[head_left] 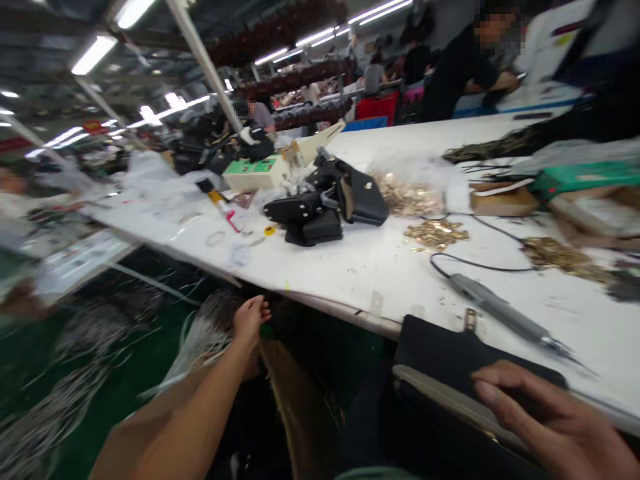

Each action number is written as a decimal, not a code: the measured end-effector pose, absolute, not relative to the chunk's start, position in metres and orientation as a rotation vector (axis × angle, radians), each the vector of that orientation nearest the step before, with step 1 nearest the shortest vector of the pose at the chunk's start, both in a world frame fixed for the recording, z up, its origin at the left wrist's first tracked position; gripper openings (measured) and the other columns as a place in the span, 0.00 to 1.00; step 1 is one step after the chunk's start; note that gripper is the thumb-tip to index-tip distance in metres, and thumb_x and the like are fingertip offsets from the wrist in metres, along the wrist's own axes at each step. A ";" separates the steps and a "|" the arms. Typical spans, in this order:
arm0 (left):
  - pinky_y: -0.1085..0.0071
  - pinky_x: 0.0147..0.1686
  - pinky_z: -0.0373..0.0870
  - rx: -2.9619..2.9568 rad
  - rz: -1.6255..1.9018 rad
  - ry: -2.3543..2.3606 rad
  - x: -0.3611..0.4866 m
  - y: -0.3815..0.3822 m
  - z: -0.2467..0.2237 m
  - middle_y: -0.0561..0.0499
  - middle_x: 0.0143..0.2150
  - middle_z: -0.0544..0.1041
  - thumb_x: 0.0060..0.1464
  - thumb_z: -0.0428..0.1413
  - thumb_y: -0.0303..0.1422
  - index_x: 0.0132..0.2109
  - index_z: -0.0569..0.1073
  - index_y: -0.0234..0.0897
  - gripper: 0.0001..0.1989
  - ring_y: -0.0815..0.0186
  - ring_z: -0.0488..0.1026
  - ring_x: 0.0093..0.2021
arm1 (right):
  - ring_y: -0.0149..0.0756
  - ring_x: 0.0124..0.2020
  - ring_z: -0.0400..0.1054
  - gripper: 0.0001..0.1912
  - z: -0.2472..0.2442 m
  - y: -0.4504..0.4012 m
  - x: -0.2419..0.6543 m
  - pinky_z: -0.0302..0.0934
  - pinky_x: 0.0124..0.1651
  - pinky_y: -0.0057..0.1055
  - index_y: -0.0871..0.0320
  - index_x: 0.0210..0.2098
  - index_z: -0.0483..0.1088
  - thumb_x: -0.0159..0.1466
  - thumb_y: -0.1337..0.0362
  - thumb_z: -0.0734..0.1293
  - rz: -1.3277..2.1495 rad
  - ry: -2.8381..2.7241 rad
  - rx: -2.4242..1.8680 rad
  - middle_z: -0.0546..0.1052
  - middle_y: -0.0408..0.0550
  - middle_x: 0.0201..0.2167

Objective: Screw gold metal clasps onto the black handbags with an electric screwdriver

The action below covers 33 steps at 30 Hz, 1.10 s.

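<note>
My left hand (251,319) is over a cardboard box (295,400) below the table's front edge, its fingers curled together; anything inside them is too small to make out. My right hand (545,413) is at the lower right, in front of a black bag (450,353) with a beige-lined opening and a small gold clasp. Its thumb and forefinger are close together, and whatever may be between them cannot be seen. The bag leans at the table edge. A grey pen-like tool (500,310) with a black cord lies just behind it on the white table (350,267).
Finished black bags (320,200) and a cream machine with a green panel (253,172) stand further back. Gold metal pieces (435,235) lie in piles near a plastic bag. White strips (205,333) hang at the left. A person in black (457,67) works across the table.
</note>
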<state>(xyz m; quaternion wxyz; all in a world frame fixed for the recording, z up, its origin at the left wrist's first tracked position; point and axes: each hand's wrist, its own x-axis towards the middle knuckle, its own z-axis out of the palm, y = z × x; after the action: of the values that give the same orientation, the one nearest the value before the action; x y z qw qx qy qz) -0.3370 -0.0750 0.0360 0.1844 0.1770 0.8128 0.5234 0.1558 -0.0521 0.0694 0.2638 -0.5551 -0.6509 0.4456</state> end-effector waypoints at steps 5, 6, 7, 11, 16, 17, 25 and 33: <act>0.65 0.32 0.76 0.777 1.101 2.288 -0.298 -0.059 0.030 0.48 0.27 0.79 0.54 0.57 0.57 0.35 0.79 0.34 0.27 0.59 0.78 0.29 | 0.35 0.33 0.69 0.18 0.099 -0.033 0.156 0.63 0.37 0.27 0.55 0.33 0.75 0.67 0.48 0.67 1.231 -1.668 -1.384 0.76 0.44 0.30; 0.65 0.34 0.76 0.960 0.986 2.259 -0.285 -0.053 0.029 0.48 0.29 0.81 0.52 0.57 0.59 0.37 0.80 0.37 0.28 0.57 0.80 0.33 | 0.34 0.32 0.68 0.17 0.100 -0.027 0.159 0.62 0.36 0.28 0.56 0.34 0.75 0.67 0.48 0.67 1.217 -1.638 -1.391 0.76 0.43 0.30; 0.66 0.34 0.77 1.140 0.932 2.195 -0.268 -0.049 0.029 0.49 0.31 0.82 0.50 0.59 0.60 0.37 0.81 0.39 0.27 0.56 0.80 0.34 | 0.34 0.32 0.68 0.17 0.100 -0.021 0.164 0.61 0.36 0.28 0.56 0.34 0.75 0.67 0.49 0.67 1.195 -1.613 -1.405 0.75 0.43 0.29; 0.72 0.38 0.75 1.921 0.951 1.627 -0.171 -0.029 0.050 0.52 0.35 0.82 0.57 0.61 0.47 0.35 0.81 0.43 0.14 0.63 0.79 0.35 | 0.36 0.34 0.69 0.13 0.093 0.001 0.187 0.60 0.38 0.31 0.57 0.34 0.76 0.66 0.54 0.67 0.997 -1.577 -1.506 0.77 0.44 0.31; 0.71 0.39 0.72 2.275 0.915 1.214 -0.068 0.015 0.063 0.50 0.35 0.80 0.62 0.57 0.36 0.38 0.79 0.42 0.07 0.65 0.77 0.37 | 0.36 0.35 0.70 0.09 0.071 0.033 0.213 0.61 0.40 0.33 0.55 0.37 0.77 0.65 0.58 0.68 0.748 -1.649 -1.603 0.77 0.44 0.33; 0.70 0.41 0.72 2.281 0.890 1.220 -0.058 0.025 0.059 0.50 0.35 0.80 0.62 0.57 0.36 0.38 0.79 0.41 0.07 0.64 0.77 0.39 | 0.36 0.36 0.70 0.09 0.066 0.038 0.217 0.61 0.41 0.33 0.55 0.38 0.77 0.65 0.58 0.68 0.712 -1.674 -1.608 0.77 0.44 0.34; 0.70 0.32 0.64 1.902 0.674 1.471 -0.037 0.057 0.018 0.53 0.30 0.78 0.64 0.53 0.41 0.36 0.81 0.41 0.15 0.66 0.71 0.29 | 0.37 0.36 0.72 0.10 0.050 0.102 0.221 0.62 0.42 0.33 0.54 0.39 0.78 0.64 0.57 0.67 0.588 -1.844 -1.688 0.78 0.45 0.35; 0.69 0.35 0.64 1.948 0.693 1.446 -0.039 0.053 0.015 0.52 0.31 0.78 0.61 0.57 0.38 0.36 0.80 0.41 0.10 0.66 0.72 0.32 | 0.39 0.40 0.73 0.10 0.038 0.207 0.185 0.61 0.42 0.31 0.54 0.42 0.79 0.63 0.59 0.69 0.564 -1.959 -1.758 0.81 0.47 0.40</act>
<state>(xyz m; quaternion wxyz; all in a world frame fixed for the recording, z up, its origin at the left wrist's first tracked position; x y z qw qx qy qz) -0.0387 0.0525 0.0146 0.3043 0.7356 0.5459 0.2615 0.1846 0.2071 0.0380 0.2229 -0.6365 -0.7095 0.2044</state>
